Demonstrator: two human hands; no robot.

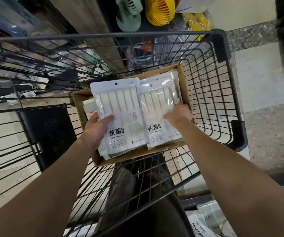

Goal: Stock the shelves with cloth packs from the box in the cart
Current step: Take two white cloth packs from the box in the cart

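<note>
**Q:** Count, please.

**A:** Cart (206, 82): one, black wire. Box (184, 86): one, open cardboard, sitting in the cart's basket. Packs with faces showing: two, white, side by side, both printed with a "3".

**Q:** Where is each?

**A:** Left pack (120, 115): in my left hand (96, 129), over the box's left half. My thumb is pressed across its front and my fingers are curled behind its left edge. Right pack (156, 103): in the box's right half, close to the wall. My right hand (179, 114) grips it, thumb laid across the face and fingers curled over its right edge.

**Q:** Anything else in the box?

**A:** Edges of more packs stacked under the left one. I cannot tell how many.

**Q:** Outside the cart?

**A:** Fans: two, one green fan (129, 12) and one yellow fan (160, 11), next to each other past the cart's far rim.
</note>
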